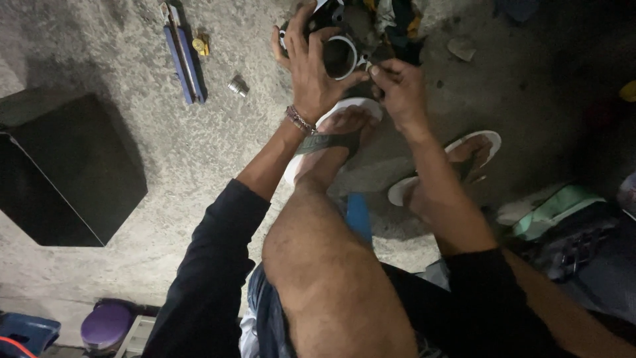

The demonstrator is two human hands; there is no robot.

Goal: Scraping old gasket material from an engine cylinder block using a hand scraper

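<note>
A dark metal part with a pale ring [339, 56] is held on the concrete floor [199, 152], just ahead of the feet. It is gripped by the left hand [311, 66], fingers spread and curled over its near rim. At the ring's right edge, something small is pinched by the right hand [397, 89], fingertips pressed together; what it is cannot be told. Left of the left hand lie a blue tool [183, 56], a brass fitting [201, 45] and a small socket [237, 86]. White sandals [487, 138] are worn below the hands.
</note>
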